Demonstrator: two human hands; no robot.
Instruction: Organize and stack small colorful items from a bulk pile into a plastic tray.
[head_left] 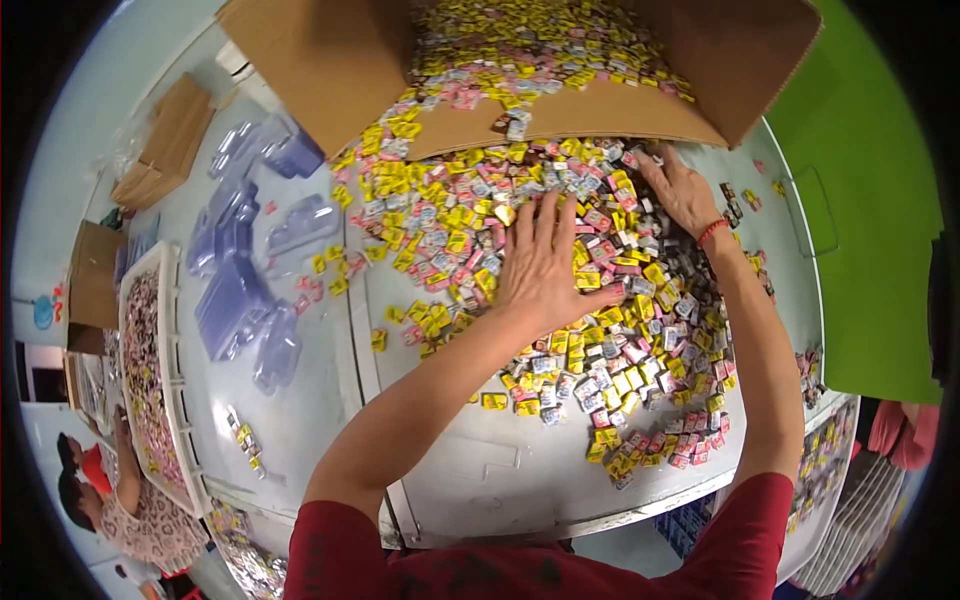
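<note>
A wide pile of small box-shaped pieces [440,215] in yellow, pink, white and dark colours lies spread over the table. On its middle rests my left hand [538,262], palm down, fingers spread and the thumb pointing right. My right hand [682,192] reaches to the pile's far right part, close to the front flap of a large cardboard box [560,115]. Its fingers are stretched out among dark pieces, the tips partly hidden, and no piece shows in its grip. The box lies with its opening toward me, and many more such pieces fill it.
Clear bluish plastic trays [235,290] are heaped on the left of the table [450,480]. Beyond them stands a white crate [165,370] full of small pieces, with other people [140,510] beside it. Loose pieces [245,443] lie at the left. A green surface [870,240] borders the right.
</note>
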